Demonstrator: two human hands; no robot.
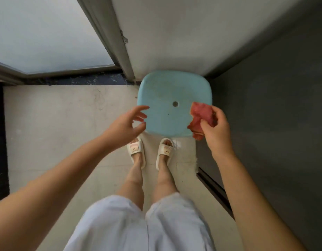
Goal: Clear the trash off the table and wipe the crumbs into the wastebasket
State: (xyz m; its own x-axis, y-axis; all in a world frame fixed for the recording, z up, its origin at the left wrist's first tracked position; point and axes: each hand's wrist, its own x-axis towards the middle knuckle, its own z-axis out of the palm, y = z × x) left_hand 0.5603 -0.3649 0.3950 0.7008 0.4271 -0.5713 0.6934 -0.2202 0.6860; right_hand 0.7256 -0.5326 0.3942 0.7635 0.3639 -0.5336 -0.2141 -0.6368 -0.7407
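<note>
A light blue plastic stool [167, 91] with a small round hole in its seat stands against the wall, straight below me. My right hand [217, 132] grips a crumpled red cloth [201, 117] over the stool's right front corner. Beside the stool's left edge hovers my left hand [127, 122], fingers spread and holding nothing. The seat looks bare apart from tiny dark specks. No wastebasket is in view.
My feet in white slippers [136, 151] stand on the pale tiled floor [57, 133] just in front of the stool. A white wall [183, 42] rises behind it, a grey door frame [109, 38] and frosted glass to the left, a dark grey surface [274, 124] to the right.
</note>
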